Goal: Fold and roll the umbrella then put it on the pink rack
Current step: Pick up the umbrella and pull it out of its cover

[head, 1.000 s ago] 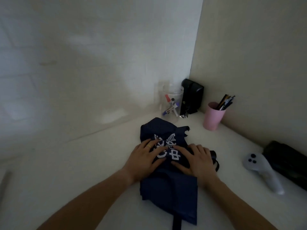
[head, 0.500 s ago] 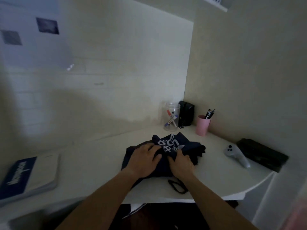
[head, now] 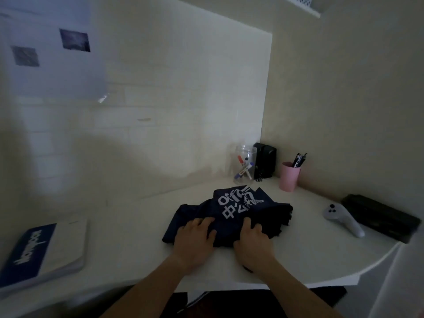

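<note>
A dark navy umbrella (head: 231, 210) with white printed characters lies bunched on the white desk (head: 128, 228). My left hand (head: 195, 239) presses on the near left part of its fabric, fingers curled over a fold. My right hand (head: 252, 244) grips the near right part of the fabric. A bit of black strap shows under my right wrist. A white perforated rack edge (head: 300, 2) shows at the top right, high on the wall; I cannot tell its colour in this dim light.
A clear jar of markers (head: 244, 165), a black box (head: 265, 160) and a pink pen cup (head: 289, 176) stand in the back corner. A grey controller (head: 341, 218) and black case (head: 378, 218) lie right. A blue-and-white book (head: 43, 251) lies left.
The view has pulled back and up, so the desk edge, book and wall now show. Both hands have drawn toward the near edge of the umbrella, and the fabric is more bunched.
</note>
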Available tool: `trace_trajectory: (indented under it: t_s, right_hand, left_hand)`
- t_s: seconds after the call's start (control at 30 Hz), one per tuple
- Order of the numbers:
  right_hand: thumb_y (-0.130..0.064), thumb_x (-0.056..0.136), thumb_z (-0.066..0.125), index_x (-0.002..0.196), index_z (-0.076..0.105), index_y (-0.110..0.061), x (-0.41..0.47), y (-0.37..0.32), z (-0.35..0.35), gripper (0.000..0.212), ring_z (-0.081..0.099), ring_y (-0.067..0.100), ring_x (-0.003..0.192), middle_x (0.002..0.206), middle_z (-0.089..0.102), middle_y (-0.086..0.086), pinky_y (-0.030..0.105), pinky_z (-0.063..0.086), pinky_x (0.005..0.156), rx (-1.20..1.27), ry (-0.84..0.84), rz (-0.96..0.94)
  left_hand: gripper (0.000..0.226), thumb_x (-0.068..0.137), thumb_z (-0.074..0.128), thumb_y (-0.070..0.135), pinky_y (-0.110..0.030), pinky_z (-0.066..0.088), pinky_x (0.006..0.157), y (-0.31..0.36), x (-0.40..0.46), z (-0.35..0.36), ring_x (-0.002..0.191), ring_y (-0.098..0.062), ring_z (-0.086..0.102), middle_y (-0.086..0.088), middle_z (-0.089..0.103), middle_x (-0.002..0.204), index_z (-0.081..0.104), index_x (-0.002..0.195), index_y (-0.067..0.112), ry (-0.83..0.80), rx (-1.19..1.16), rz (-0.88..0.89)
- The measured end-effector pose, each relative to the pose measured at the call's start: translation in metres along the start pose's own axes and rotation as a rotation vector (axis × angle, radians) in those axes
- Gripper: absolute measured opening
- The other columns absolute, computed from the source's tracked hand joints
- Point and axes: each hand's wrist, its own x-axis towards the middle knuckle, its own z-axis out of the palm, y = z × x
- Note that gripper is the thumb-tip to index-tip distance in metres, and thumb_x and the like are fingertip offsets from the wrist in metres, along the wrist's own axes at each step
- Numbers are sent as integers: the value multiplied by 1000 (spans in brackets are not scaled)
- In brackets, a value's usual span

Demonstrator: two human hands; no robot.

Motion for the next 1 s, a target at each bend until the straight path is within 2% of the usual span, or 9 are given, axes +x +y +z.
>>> trace_trajectory:
  t_s: [0.17,0.27,0.4,0.5,0.6,0.67,0.77,0.87,1.0]
  right_hand:
    - [-25,95,54,139,37,-15,15,-7,-32,48,62,24,105,121,60,7,33,53,84,213,235,-26]
    - [-26,94,59,146,37,-21,16,-13,-74,57,65,21,105,127,65,3,32,55,81,389,462,-132]
    - [-23,91,68,153,33,-34,12,-12,-132,72,71,23,91,131,63,-2,32,57,66,467,842,-245]
    - [-16,97,62,146,35,-50,18,-18,-171,65,68,18,77,105,74,0,34,58,65,926,720,-290]
    - [-15,98,60,115,60,-30,18,-24,-197,23,48,17,48,53,61,-7,30,40,51,1365,602,-286]
    - [-18,96,63,94,58,-22,11,-24,-213,6,60,13,50,54,65,-7,34,42,54,1430,648,-275]
    - [-13,97,62,113,53,-30,9,-19,-216,25,51,21,45,66,61,11,31,36,48,1468,666,-353]
    - [-12,96,64,125,49,-35,1,-20,-227,40,62,23,56,71,70,3,35,50,54,1397,724,-367]
    - [-14,94,66,113,53,-32,-12,-28,-234,29,63,26,57,73,73,-1,31,49,50,1446,717,-416]
  left_hand:
    - [61,98,27,61,-44,42,111,4,14,-56,139,-29,46,-8,48,153,50,145,30,413,-76,-19]
    - [52,103,32,58,-43,38,114,13,20,-115,145,-23,36,-2,37,160,39,151,38,622,-246,-55]
    - [58,97,36,64,-30,32,111,30,24,-180,140,-8,34,12,32,158,25,152,51,555,-649,3]
    - [58,95,42,65,-39,33,117,51,26,-214,142,-4,34,21,31,157,17,148,64,519,-763,131]
    - [56,95,43,66,-41,35,116,72,27,-246,141,-4,37,22,35,154,19,145,67,529,-777,216]
    - [52,97,41,64,-37,41,112,82,28,-261,136,-4,43,22,38,150,22,145,66,532,-754,256]
    - [46,98,40,60,-26,47,101,87,28,-276,119,7,54,17,47,143,31,144,62,520,-787,264]
    - [37,103,40,51,-9,39,82,92,23,-282,102,22,54,15,52,135,41,140,50,554,-772,239]
    - [27,103,41,52,-17,44,81,92,21,-286,113,1,60,10,57,135,45,130,56,555,-826,205]
